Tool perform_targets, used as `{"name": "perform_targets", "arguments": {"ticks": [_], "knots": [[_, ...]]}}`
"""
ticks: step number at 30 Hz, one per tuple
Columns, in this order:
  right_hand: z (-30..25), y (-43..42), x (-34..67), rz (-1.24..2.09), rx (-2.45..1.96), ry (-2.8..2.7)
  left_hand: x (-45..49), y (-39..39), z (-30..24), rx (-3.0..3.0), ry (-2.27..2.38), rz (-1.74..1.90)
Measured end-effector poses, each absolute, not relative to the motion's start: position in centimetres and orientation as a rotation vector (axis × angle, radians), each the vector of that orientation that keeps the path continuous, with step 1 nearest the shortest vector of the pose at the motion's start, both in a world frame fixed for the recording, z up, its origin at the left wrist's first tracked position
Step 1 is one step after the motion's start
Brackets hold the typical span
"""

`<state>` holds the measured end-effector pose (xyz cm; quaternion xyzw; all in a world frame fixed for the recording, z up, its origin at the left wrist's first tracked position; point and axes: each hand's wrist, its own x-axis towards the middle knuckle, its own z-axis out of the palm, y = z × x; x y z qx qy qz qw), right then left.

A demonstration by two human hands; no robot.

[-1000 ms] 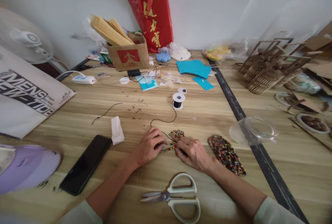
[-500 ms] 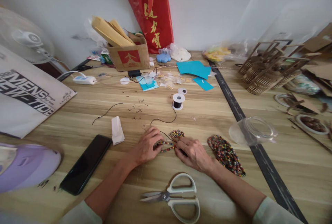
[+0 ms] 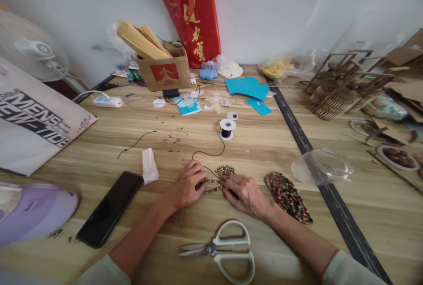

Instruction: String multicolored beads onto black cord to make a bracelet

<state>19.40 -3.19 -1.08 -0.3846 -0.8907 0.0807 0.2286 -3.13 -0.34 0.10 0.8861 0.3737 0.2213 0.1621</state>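
Between my hands a string of small multicoloured beads (image 3: 213,186) lies in a narrow loop just above the table. My left hand (image 3: 189,184) has its fingers curled round the left end of that loop. At the other end my right hand (image 3: 244,193) pinches the string, its fingertips partly hidden. Just beyond the right fingers rests a flat cluster of beads (image 3: 225,170). Thin black cord (image 3: 211,154) runs from behind my left fingers to a white spool (image 3: 227,129). A larger heap of bead strings (image 3: 288,198) lies right of my right hand.
White-handled scissors (image 3: 216,249) lie in front of me. To the left are a black phone (image 3: 110,208) and a folded white paper (image 3: 150,166). A clear plastic roll (image 3: 324,167) sits at right. A cardboard box (image 3: 168,71) and red bag (image 3: 194,18) stand behind.
Almost nothing differs. My left hand has shifted very slightly, and both hands keep hold of the bead string.
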Motion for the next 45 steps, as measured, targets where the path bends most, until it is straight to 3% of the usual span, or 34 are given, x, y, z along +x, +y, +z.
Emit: {"name": "perform_targets", "arguments": {"ticks": [45], "knots": [[-1.2,-3.2,19.5,0.238,-1.045,-2.450,-5.4,1.0,1.4,2.345,1.000,0.600]]}}
